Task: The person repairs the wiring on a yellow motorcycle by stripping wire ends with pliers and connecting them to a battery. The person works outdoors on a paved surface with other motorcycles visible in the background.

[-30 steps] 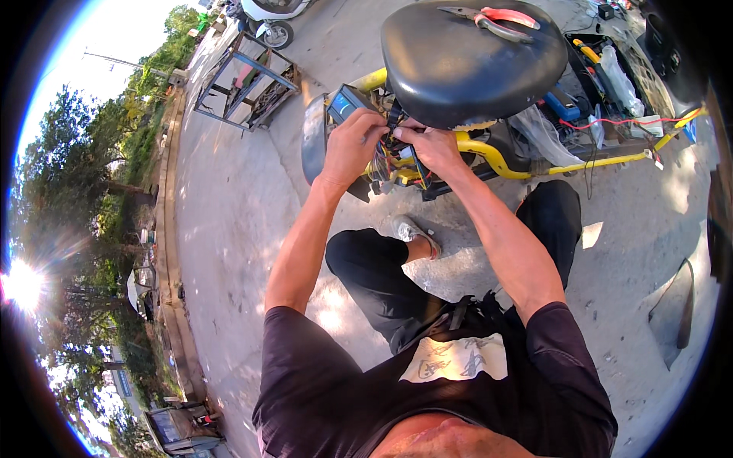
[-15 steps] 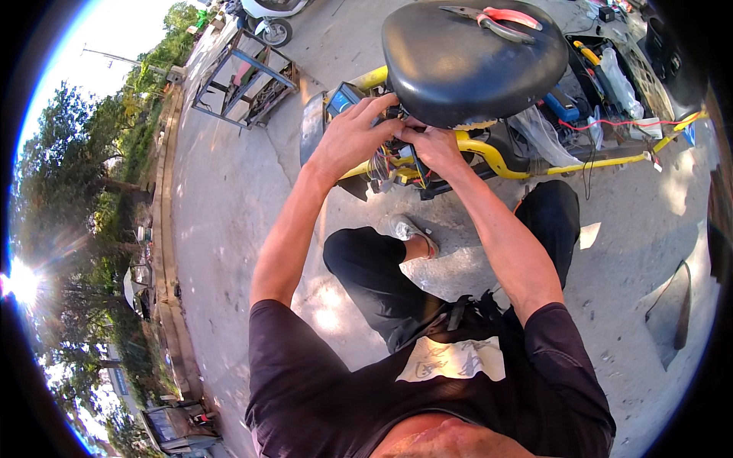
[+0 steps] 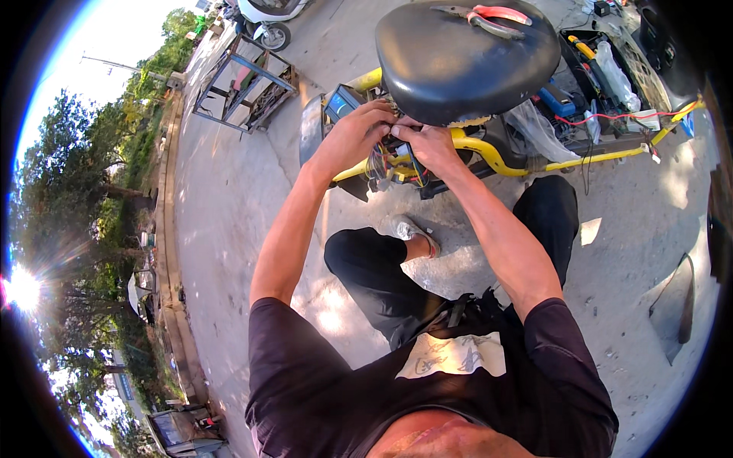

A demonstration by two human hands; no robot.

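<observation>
Both hands meet beneath the front edge of a black padded seat [image 3: 458, 72] on a yellow-framed electric vehicle. Fingers closed, my left hand [image 3: 357, 136] and my right hand [image 3: 429, 145] pinch at something small between them, hidden by the fingertips. Just below them hangs a bundle of coloured wires [image 3: 377, 164] with connectors. Beside my right hand the yellow tube frame [image 3: 485, 155] curves past. A blue-and-dark box [image 3: 343, 102] sits beyond my left hand. Red-handled pliers [image 3: 492, 20] lie on top of the seat.
Right of the seat, a dark tray [image 3: 592, 65] holds tools, with a blue device [image 3: 556, 99] and clear plastic [image 3: 534, 133] nearby. A red wire [image 3: 611, 121] crosses there. A metal frame stand [image 3: 244, 84] and a parked scooter [image 3: 271, 15] stand farther off on the concrete.
My hands stay together under the seat edge; the left fingers have curled in and shifted slightly down. The whole view has moved a little.
</observation>
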